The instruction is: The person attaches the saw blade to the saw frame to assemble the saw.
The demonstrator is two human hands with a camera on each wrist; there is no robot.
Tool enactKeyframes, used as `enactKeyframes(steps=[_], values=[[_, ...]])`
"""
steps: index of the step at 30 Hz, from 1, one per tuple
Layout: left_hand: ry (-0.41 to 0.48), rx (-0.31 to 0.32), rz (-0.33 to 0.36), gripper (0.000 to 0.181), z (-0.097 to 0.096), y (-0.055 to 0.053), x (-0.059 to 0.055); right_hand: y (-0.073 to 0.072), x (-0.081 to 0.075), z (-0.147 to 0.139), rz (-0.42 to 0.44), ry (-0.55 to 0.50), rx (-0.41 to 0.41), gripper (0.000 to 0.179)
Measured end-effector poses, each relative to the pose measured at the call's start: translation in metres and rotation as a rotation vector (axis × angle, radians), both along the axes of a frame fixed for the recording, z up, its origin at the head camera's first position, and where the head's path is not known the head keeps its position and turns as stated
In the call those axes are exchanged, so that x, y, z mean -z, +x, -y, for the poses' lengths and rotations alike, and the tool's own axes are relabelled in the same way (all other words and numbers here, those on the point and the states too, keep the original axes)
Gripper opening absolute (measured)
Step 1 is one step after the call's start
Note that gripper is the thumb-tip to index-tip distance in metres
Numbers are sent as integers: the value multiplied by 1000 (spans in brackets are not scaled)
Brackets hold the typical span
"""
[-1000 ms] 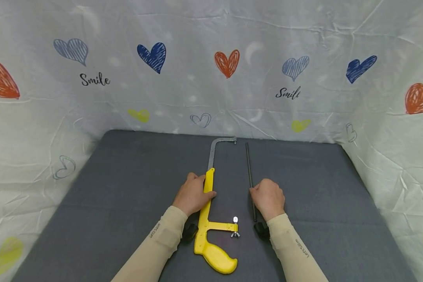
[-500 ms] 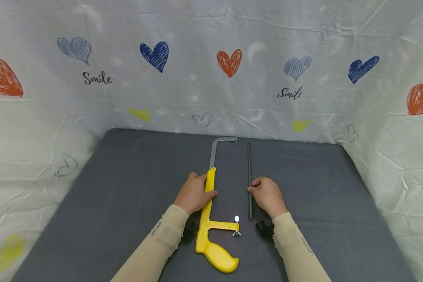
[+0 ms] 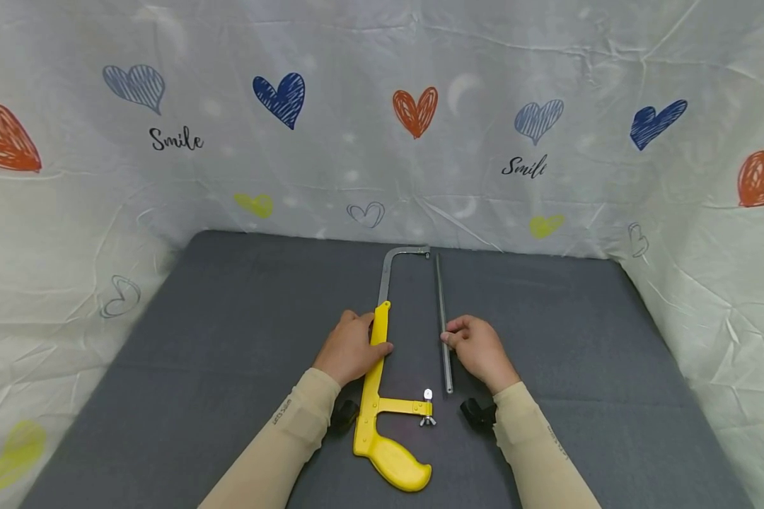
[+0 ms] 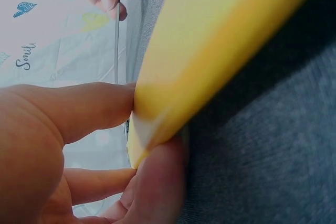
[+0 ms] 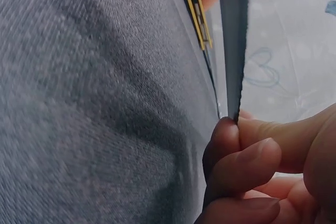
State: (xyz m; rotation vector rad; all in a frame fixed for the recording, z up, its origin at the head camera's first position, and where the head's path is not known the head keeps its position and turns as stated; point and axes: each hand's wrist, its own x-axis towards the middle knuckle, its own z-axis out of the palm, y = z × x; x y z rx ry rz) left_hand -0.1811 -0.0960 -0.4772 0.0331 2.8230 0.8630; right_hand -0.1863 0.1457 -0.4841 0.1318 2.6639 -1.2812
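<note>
A yellow hacksaw frame (image 3: 371,389) lies on the grey surface, its metal bow (image 3: 385,277) pointing away and its yellow handle (image 3: 400,466) toward me. My left hand (image 3: 346,351) grips the frame's long bar; in the left wrist view, thumb and fingers hold the yellow bar (image 4: 194,40) from both sides. My right hand (image 3: 480,352) pinches a thin hacksaw blade (image 3: 448,367) near its middle, just right of the frame and apart from it. Fine teeth along one edge and an end hole show on the blade (image 5: 234,51) in the right wrist view.
A wing nut (image 3: 427,421) and a pin (image 3: 428,394) sit on the frame's yellow cross arm. The grey-covered table (image 3: 261,297) is bordered by a white cloth (image 3: 356,42) printed with hearts. Each wrist bears a black camera (image 3: 477,413).
My right hand has turned and brought the blade left, nearer the frame. The blade now looks lighter, its face turned differently. The left hand and the frame hold their place.
</note>
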Motion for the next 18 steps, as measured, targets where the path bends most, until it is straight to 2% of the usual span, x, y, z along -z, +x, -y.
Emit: enactKeyframes(steps=[18], values=[[24, 6, 5, 77, 2, 1, 2, 1, 4, 8, -11, -41, -23, 21]])
